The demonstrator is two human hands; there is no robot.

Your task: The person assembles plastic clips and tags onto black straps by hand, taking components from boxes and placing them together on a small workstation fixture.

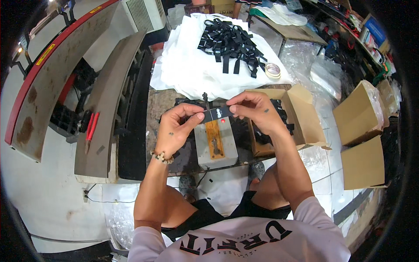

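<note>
A short black fabric strip [223, 112] with white print is stretched level between my two hands. My left hand [175, 127] pinches its left end between thumb and fingers, and a beaded bracelet circles that wrist. Its right end is pinched by my right hand [258, 112]. Just below the strip is a grey block-shaped machine [230, 150] with a worn orange metal plate [214, 139] on its top and a small red dot near the plate's upper end. Behind the strip, a dark upright rod [205, 97] rises from the machine.
A pile of black straps [231, 43] lies on white sheeting [179, 65] beside tape rolls [273, 70]. An open cardboard box [303, 109] holding black pieces stands right of the machine. Red-handled pliers [91, 126] rest on a brown board [109, 96] at left. More cartons [360, 113] stand at right.
</note>
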